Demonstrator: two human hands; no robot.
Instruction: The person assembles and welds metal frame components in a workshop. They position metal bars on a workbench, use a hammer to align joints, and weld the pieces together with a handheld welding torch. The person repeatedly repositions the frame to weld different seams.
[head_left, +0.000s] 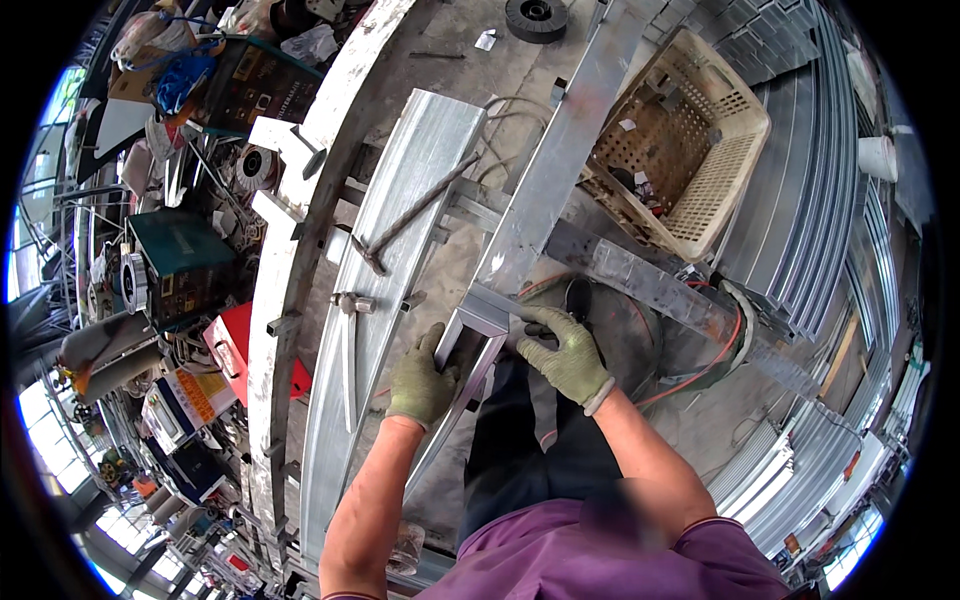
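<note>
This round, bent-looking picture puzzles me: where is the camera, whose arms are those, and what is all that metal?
The camera sits on a person's head and looks down, so the wide lens bends straight edges. The two bare arms rising from the bottom are that person's own. Both wear green work gloves: the left hand grips the side of a short metal channel piece, and the right hand holds its top end. Beyond lie long galvanised steel beams, with a hammer resting on one. A cream plastic basket sits at upper right, and machines and boxes crowd the left.

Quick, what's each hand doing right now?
Left hand: closed on the short metal tube.
Right hand: gripping the same tube's top end.
</note>
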